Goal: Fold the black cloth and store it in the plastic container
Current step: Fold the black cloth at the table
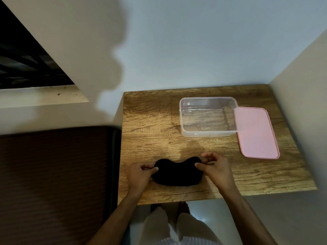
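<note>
Pinching the black cloth (pixel 177 174) at its two far corners, left hand (pixel 141 175) and right hand (pixel 215 167) both closed on it, near table (pixel 150 121) edge; looks soft, light, floppy, so corner grips suit before the plastic container (pixel 208 117)

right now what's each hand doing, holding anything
Left hand: closed, pinching the left end of the black cloth.
Right hand: closed, pinching the cloth's right end.
</note>
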